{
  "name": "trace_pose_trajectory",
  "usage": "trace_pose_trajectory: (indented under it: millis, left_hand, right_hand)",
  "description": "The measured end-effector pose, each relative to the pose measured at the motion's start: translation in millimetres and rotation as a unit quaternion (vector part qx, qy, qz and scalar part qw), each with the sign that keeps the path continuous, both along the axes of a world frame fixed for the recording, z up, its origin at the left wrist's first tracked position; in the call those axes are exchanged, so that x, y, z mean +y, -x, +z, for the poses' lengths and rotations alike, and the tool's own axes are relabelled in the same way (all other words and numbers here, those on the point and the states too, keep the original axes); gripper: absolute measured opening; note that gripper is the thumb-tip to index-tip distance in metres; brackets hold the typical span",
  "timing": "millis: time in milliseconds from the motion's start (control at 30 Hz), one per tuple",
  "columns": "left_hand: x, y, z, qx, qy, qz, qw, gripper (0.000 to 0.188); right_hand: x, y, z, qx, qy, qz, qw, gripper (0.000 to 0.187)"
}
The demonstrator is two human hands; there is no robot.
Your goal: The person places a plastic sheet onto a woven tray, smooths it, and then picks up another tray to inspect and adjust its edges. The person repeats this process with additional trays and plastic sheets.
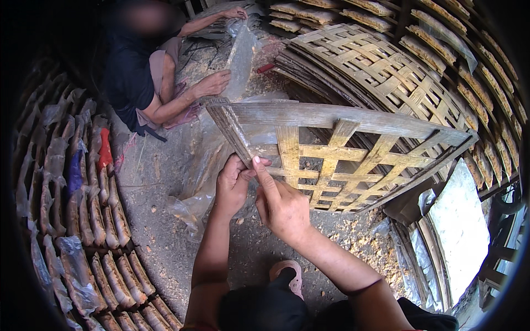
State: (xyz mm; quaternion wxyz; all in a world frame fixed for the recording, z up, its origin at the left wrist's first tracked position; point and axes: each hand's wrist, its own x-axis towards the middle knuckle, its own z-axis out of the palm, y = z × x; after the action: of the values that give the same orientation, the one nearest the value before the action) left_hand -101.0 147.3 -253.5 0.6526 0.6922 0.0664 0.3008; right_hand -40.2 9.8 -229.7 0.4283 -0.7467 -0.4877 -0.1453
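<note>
A woven bamboo tray with a wooden frame (342, 118) is held up on edge in front of me, tilted down to the right. My left hand (234, 185) grips its near left side, fingers curled behind the frame. My right hand (284, 209) is beside it, index finger pressed on the same side rail near the left thumb and the other fingers curled in. Whether the right fingers pinch anything small cannot be made out.
Flat woven trays (375, 66) lie stacked beyond mine. Tall stacks of filled slabs in plastic (83, 209) rise at left, more (475, 83) at right. A co-worker (132, 77) sits far left, handling a clear plastic sheet (240, 63). Loose plastic (193, 212) and crumbs cover the floor.
</note>
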Motion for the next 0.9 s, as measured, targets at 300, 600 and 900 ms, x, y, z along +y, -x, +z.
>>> trace_pose_trajectory:
  millis: [300,600,900]
  left_hand:
    - [10,14,-1,0.003,-0.015,0.013,1.0,0.019]
    - [2,13,3,-0.005,-0.035,0.01,0.999,0.024]
    - [1,11,1,-0.004,-0.062,0.009,0.998,0.026]
  right_hand:
    - [0,11,-4,-0.005,0.001,-0.027,1.0,0.054]
    - [4,0,13,0.12,0.021,-0.089,0.989,0.025]
    - [6,-2,1,0.136,-0.066,-0.08,0.985,0.014]
